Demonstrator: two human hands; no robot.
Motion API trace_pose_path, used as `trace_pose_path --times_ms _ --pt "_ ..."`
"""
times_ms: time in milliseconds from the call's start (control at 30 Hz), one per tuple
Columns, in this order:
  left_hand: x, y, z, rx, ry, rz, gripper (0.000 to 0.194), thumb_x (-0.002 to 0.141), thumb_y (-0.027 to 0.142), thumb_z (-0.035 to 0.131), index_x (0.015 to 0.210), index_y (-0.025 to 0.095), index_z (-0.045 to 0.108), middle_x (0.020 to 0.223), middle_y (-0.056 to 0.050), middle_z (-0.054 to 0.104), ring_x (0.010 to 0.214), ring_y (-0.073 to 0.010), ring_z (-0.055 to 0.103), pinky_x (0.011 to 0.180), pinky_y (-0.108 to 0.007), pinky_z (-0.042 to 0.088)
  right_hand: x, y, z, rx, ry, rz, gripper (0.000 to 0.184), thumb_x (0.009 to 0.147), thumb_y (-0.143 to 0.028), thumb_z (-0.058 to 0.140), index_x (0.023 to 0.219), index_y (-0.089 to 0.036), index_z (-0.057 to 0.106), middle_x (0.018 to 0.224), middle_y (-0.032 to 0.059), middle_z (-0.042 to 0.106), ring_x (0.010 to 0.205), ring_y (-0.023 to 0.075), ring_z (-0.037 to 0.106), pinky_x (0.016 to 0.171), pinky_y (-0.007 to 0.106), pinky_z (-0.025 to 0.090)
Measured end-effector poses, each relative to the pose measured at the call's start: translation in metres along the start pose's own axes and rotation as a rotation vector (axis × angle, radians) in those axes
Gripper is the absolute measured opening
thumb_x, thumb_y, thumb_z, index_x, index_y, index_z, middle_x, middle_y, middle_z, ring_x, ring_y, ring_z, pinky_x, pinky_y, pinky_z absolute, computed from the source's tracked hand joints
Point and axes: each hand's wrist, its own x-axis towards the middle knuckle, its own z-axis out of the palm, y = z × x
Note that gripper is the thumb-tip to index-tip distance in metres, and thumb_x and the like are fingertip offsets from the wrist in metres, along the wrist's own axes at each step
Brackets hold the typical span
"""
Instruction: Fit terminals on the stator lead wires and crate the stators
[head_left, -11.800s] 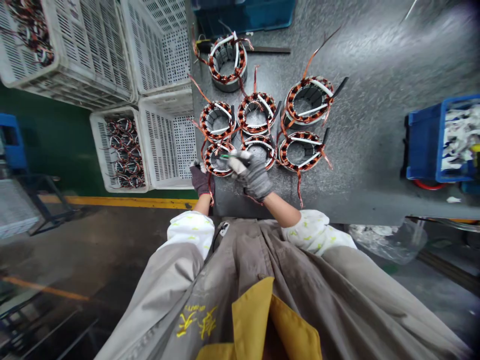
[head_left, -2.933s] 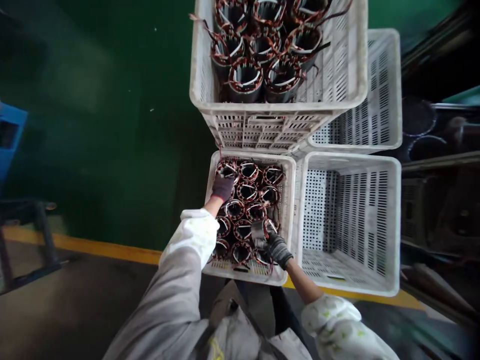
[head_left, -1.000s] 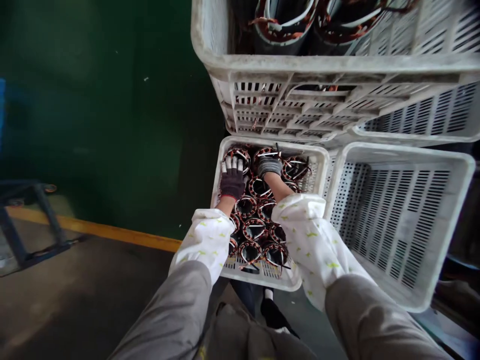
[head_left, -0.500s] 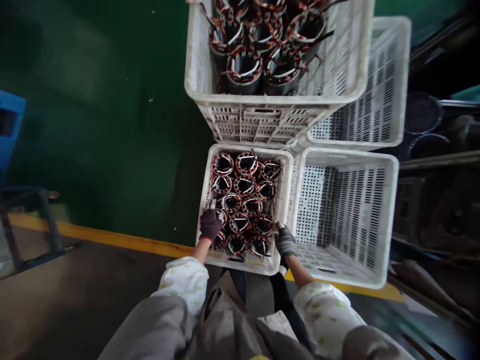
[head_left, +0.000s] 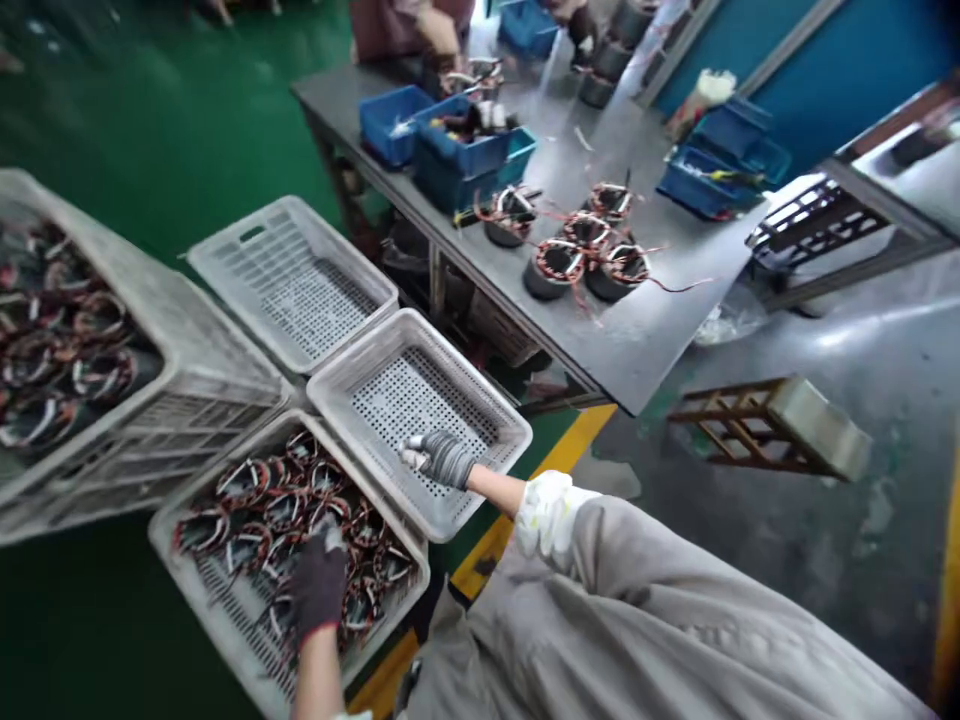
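My left hand (head_left: pixel 319 582), in a dark purple glove, is over the white plastic crate (head_left: pixel 225 625) of motor stators. Its fingers reach down among the stators (head_left: pixel 285 508), which have copper windings and white strips. Motion blur hides whether they grip one. My right hand (head_left: pixel 444 459), in a grey striped glove with pale fingertips, hovers above a second white crate (head_left: pixel 420 395) with a perforated bottom. Its fingers are curled together, and nothing shows in them.
A taller crate stack (head_left: pixel 202 420) with stators stands left. Another white crate (head_left: pixel 300 280) lies behind. On a metal workbench (head_left: pixel 622 350) are several stators (head_left: pixel 555 265) and blue bins (head_left: pixel 457 150). A co-worker's arm (head_left: pixel 439 30) shows at the far side. A brown-framed stool (head_left: pixel 772 425) lies right.
The view has swung right, bringing the workbench into sight. My right hand has left the stator crate's edge and is over the neighbouring crate. My left hand has shifted inward over the stators.
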Motion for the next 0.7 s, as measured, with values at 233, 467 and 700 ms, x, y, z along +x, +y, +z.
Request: trace_pose_path --times_ms 233,467,700 --pt "-0.023 0.342 -0.017 0.066 0.142 0.901 0.041 0.107 0.027 0.056 0.139 0.016 0.078 0.140 -0.017 0.080 0.143 -0.0327 0.070 0.134 -0.053 0.042 0.012 0.146 -0.324 -0.356 0.829 0.305 0.045 0.109 -0.016 0.038 0.133 -0.006 0.074 0.136 0.0247 0.073 0.127 0.0338 0.065 0.118 0.048 0.048" --pt "0.010 0.635 -0.007 0.396 0.135 1.368 0.057 0.101 0.029 0.071 0.154 0.008 0.068 0.151 -0.021 0.074 0.153 -0.0369 0.061 0.139 -0.058 0.030 0.022 0.233 -0.414 -0.683 0.497 0.356 0.064 0.108 -0.050 0.067 0.142 0.006 0.065 0.126 0.0329 0.073 0.126 0.0396 0.065 0.123 0.059 0.037" --pt "0.009 0.657 0.030 0.344 0.018 1.153 0.043 0.092 0.047 0.084 0.119 0.013 0.082 0.132 -0.021 0.082 0.144 -0.0401 0.066 0.133 -0.054 0.040 -0.053 0.232 -0.337 -0.661 0.510 0.317 0.075 0.096 -0.060 0.078 0.143 -0.002 0.072 0.137 0.0315 0.073 0.139 0.0460 0.061 0.122 0.057 0.044"
